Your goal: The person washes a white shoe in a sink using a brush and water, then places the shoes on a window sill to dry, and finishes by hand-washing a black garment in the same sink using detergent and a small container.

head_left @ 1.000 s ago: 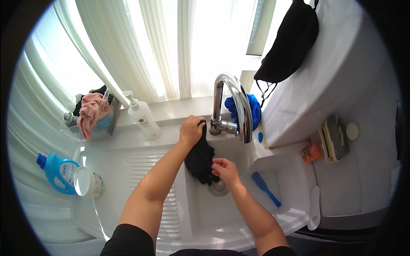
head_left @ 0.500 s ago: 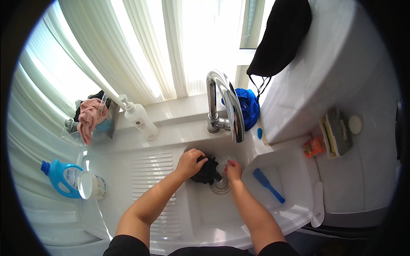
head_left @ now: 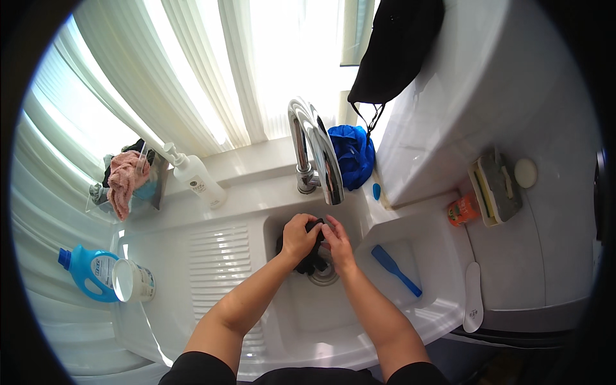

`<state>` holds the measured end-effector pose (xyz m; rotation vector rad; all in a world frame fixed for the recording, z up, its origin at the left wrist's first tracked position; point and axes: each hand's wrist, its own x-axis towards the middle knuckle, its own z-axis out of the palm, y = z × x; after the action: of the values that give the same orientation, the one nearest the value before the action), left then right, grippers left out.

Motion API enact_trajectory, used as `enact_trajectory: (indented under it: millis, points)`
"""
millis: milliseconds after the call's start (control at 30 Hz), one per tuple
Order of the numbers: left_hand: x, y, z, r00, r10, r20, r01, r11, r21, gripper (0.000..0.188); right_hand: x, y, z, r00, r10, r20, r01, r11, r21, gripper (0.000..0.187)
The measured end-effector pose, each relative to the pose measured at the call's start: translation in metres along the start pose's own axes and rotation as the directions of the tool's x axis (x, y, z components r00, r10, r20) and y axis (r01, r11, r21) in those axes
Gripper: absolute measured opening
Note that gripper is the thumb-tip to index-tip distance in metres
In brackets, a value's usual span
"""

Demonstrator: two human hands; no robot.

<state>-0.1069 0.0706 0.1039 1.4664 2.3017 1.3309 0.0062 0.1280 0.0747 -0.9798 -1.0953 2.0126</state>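
A bunched black cloth (head_left: 309, 264) hangs down in the sink basin (head_left: 321, 321), over the edge of the round metal drain (head_left: 325, 274). My left hand (head_left: 299, 239) is closed on its upper part, fingers curled round the fabric. From the other side my right hand (head_left: 338, 242) meets it, fingertips pinching the cloth close to the left thumb. Part of the cloth is hidden behind my left hand. The chrome faucet (head_left: 309, 147) arches over the basin just beyond both hands.
A ribbed washboard (head_left: 221, 269) lies left of the basin. A blue brush-like tool (head_left: 396, 271) rests in the right compartment. Around the rim stand a white pump bottle (head_left: 199, 181), a blue detergent jug (head_left: 90, 273), a white tub (head_left: 135, 282) and a blue bundle (head_left: 351, 157).
My right hand has come up and left from beside the drain to the cloth, meeting my left hand. The whole view has shifted slightly.
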Motion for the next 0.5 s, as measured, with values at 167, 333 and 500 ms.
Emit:
enact_trajectory:
  millis: [167,333,500]
  points:
    - [0.029,0.007,-0.007,0.744,-0.328,0.582,0.516,-0.271,-0.813,0.028,0.026,-0.016,0.012,0.95,-0.31,0.043,0.313,0.941,-0.128,0.044]
    - [0.015,0.002,0.009,0.892,-0.431,0.135,0.408,0.641,-0.65,0.025,0.045,-0.038,0.028,0.772,-0.557,-0.305,0.249,0.707,-0.661,0.045]
    - [0.001,-0.007,0.019,0.993,-0.117,-0.011,0.111,0.965,-0.238,0.03,0.055,-0.025,0.028,0.745,-0.665,-0.049,0.214,0.308,-0.927,0.053]
